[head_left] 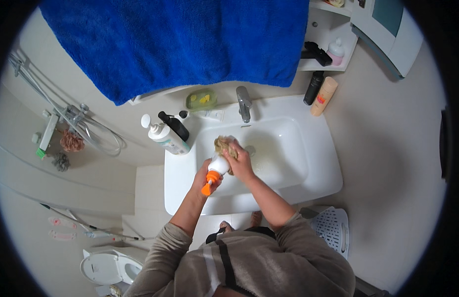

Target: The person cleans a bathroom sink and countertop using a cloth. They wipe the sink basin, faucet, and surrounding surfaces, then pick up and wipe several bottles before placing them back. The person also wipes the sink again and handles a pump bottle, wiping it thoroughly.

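Over the left part of a white washbasin point(322, 178), my left hand point(202, 178) is closed round a white pump bottle point(219, 165) with an orange pump head point(211, 180), which points towards me. A crumpled tan cloth point(223, 144) is in my right hand point(240, 159), pressed against the far end of the bottle. The basin's chrome faucet point(244, 104) is beyond my hands; whether water runs from it I cannot tell. Some cloudy liquid lies around the drain point(249, 150).
A white pump bottle point(170, 141) and a black bottle point(177, 128) stand on the basin's left rim, near a green soap dish point(201, 99). Black point(313, 88) and peach point(324, 96) bottles stand at the back right. A blue towel point(185, 44) hangs beyond; a perforated basket point(331, 228) is below right.
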Demonstrator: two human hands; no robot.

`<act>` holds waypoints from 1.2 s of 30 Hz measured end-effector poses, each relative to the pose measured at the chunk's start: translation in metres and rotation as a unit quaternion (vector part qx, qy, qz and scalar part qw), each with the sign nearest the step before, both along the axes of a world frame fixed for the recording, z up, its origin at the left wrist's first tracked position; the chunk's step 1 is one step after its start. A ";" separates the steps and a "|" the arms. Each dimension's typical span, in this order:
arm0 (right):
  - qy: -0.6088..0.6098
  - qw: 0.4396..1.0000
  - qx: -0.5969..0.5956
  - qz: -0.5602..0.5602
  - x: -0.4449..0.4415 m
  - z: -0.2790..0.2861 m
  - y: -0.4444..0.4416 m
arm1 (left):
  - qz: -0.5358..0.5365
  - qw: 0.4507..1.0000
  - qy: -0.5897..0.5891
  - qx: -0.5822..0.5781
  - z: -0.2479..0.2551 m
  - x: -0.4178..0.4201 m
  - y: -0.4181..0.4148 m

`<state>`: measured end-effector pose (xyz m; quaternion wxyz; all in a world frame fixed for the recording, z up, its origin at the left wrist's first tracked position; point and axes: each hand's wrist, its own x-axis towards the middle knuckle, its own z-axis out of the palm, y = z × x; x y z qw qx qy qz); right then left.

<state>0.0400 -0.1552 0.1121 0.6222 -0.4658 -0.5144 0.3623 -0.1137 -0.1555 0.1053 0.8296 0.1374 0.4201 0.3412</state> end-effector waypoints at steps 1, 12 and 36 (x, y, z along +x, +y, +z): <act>-0.010 1.000 0.000 0.021 -0.003 0.005 -0.006 | 0.006 1.000 0.000 0.002 -0.001 -0.003 0.000; -0.175 0.978 0.110 0.037 -0.001 0.012 -0.004 | 0.093 0.995 0.008 -0.037 0.010 0.012 -0.002; 0.228 0.934 -0.203 0.184 -0.110 -0.011 -0.017 | -0.075 0.921 0.339 0.176 0.065 -0.109 -0.076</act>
